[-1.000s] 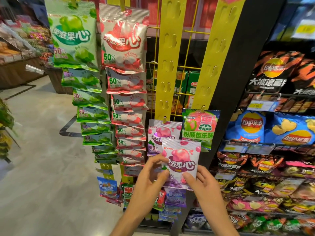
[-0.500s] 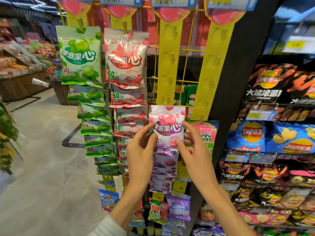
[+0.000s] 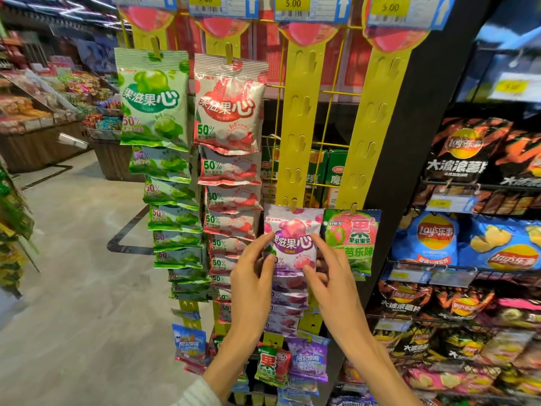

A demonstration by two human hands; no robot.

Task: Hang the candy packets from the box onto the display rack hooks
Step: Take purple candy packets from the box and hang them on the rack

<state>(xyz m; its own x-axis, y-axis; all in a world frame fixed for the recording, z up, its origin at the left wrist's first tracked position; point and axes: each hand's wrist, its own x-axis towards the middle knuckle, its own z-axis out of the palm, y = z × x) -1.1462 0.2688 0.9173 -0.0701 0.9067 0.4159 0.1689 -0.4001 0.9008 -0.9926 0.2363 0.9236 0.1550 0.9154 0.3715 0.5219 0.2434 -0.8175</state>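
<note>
A pink-and-purple candy packet [image 3: 293,234] hangs by its top hole on a hook of the third yellow strip [image 3: 301,124], above several more purple packets. My left hand [image 3: 253,276] touches the packet's left edge with thumb and fingers. My right hand [image 3: 330,276] touches its right edge and lower corner. Both hands have their fingers spread around the packet. The box is not in view.
Green packets [image 3: 153,98] and red packets [image 3: 229,104] fill the two left strips. A green packet [image 3: 352,238] hangs on the fourth strip [image 3: 377,112]. Chip shelves [image 3: 468,244] stand to the right. Aisle floor [image 3: 67,259] lies to the left.
The packet went up from chest height to the third strip and now hangs on its hook. Both hands followed it up and their grip has loosened.
</note>
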